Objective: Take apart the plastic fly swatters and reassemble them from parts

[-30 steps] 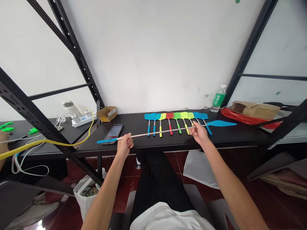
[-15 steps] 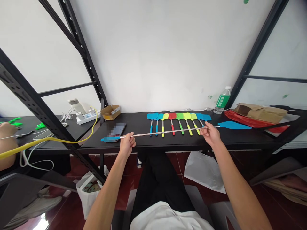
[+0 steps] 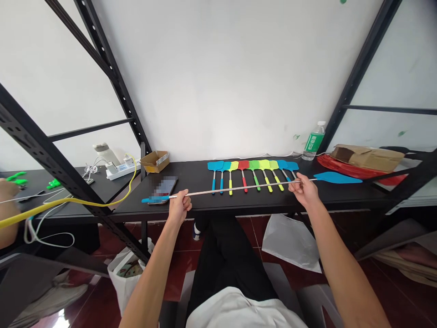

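Note:
A blue fly swatter with its long metal rod drawn out is held level over the front of the black table. Near its blue grip end, my left hand is closed round the rod. My right hand pinches the rod's other end, just short of the blue paddle. Behind the rod lies a row of several shorter fly swatters in blue, yellow, red and green, paddles toward the wall. The blue grip passes in front of a phone.
A small cardboard box stands at the back left, by a power strip and a yellow cable. At the right are a water bottle and a larger carton on red plastic. Black shelf posts frame both sides. Another person's arm shows far left.
My right hand has moved a little to the right with the paddle, and the rod spans slightly more length. The left hand keeps its hold. The view has shifted slightly.

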